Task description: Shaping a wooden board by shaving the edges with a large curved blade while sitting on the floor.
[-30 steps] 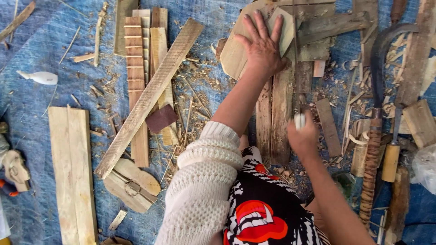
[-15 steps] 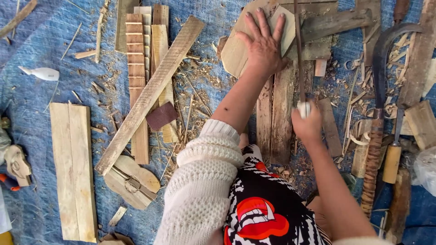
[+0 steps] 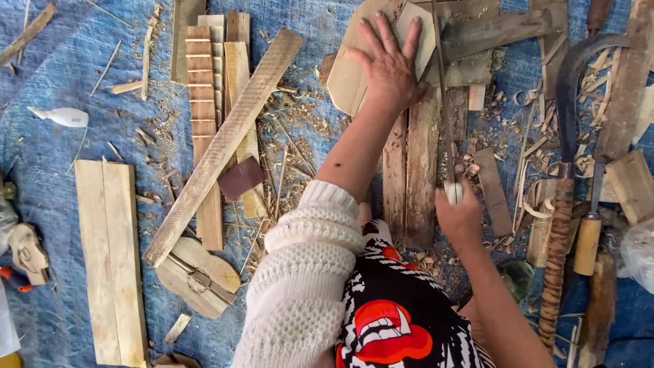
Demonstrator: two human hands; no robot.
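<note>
A blue woven tarpaulin (image 3: 82, 82) is spread under everything, strewn with shavings. At nine o'clock a pair of pale flat planks (image 3: 109, 259) is laid side by side; toward eleven, a long pale wooden batten (image 3: 225, 143) is set diagonally across a notched strip. At three o'clock a curved dark sickle blade with a banded handle (image 3: 562, 204) is seen. At twelve, a flat pale rounded wooden piece (image 3: 354, 75) is pressed down by the left hand (image 3: 392, 68), fingers spread flat. Just beside it, a thin dark blade with a white handle (image 3: 443, 109), possibly a saw, is gripped in the closed right hand (image 3: 460, 218).
</note>
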